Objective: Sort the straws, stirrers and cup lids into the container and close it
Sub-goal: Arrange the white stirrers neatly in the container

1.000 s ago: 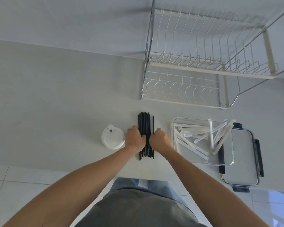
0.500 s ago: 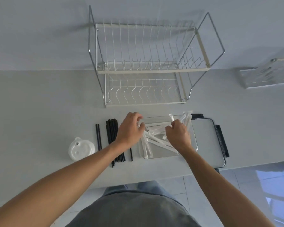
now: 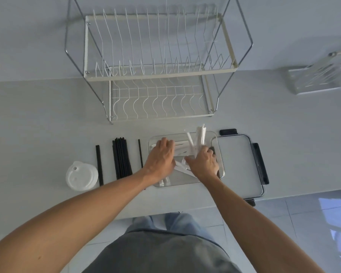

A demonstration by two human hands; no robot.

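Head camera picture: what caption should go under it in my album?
Both hands, left hand and right hand, gather white wrapped straws in the clear container; black stirrers and cup lids wait nearby.

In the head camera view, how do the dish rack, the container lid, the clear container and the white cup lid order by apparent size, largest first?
1. dish rack, by far the largest.
2. container lid and clear container: they look alike, and hands hide part of the container, so I do not rank them.
3. white cup lid, the smallest.
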